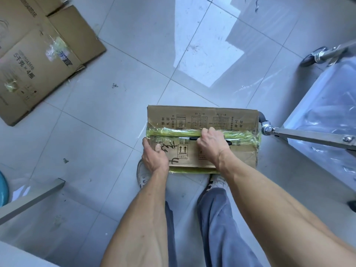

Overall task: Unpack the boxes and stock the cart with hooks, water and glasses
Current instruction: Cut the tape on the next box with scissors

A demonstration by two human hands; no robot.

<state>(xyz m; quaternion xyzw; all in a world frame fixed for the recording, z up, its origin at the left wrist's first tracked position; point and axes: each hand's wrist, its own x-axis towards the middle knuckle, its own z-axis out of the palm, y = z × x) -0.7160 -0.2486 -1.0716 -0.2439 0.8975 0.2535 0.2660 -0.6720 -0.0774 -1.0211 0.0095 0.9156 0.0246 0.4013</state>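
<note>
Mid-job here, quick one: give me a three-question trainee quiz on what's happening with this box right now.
1. True or false: the taped box on the floor already has its flaps open.
2. Which hand holds the black cutter along the yellow tape seam: A) left hand, B) right hand, C) neither?
3. Fill in: the flattened carton lies to the person's ____, the cart to their right.

Key:
1. False; the seam is still taped, with the cutter at it.
2. B; the left hand rests on the box's left end.
3. Left.
</note>
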